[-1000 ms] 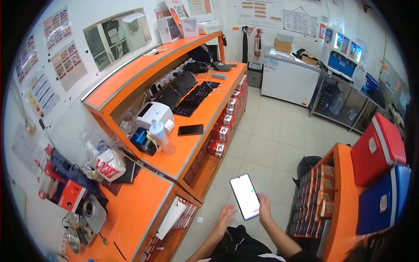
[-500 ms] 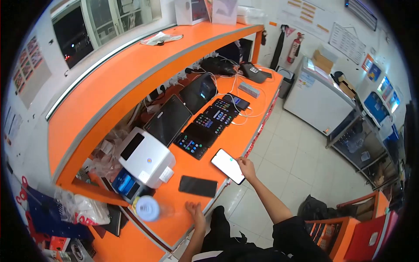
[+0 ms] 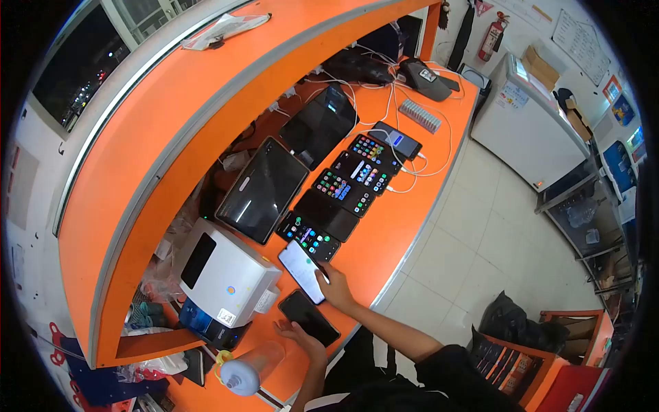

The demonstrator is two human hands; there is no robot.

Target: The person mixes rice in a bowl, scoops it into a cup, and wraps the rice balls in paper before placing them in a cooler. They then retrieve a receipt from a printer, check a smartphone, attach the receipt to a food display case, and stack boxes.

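My right hand [image 3: 335, 287] grips the near right edge of a phone with a lit white screen [image 3: 301, 270], beside the lowest phone of a row [image 3: 309, 235]. My left hand [image 3: 299, 338] is at the left side of a dark-screened phone [image 3: 309, 318], palm up with its fingers spread. That dark phone lies on the orange desk [image 3: 384, 233]. Several phones, some with lit app screens, run up the desk from there. Whether my left fingers touch the dark phone I cannot tell.
Left of the phones stand a white printer [image 3: 230, 275] and a clear bottle [image 3: 250, 371]. Two dark tablets [image 3: 264, 189] lean behind the row. White cables, a cap [image 3: 424, 79] and a grey ridged block [image 3: 420, 115] are farther up. An orange shelf edge [image 3: 178, 147] arches over the left side.
My right hand has brought the white-screened phone left, from the desk's front edge to the end of the row. My left hand has moved up beside the dark phone. The view has shifted closer.
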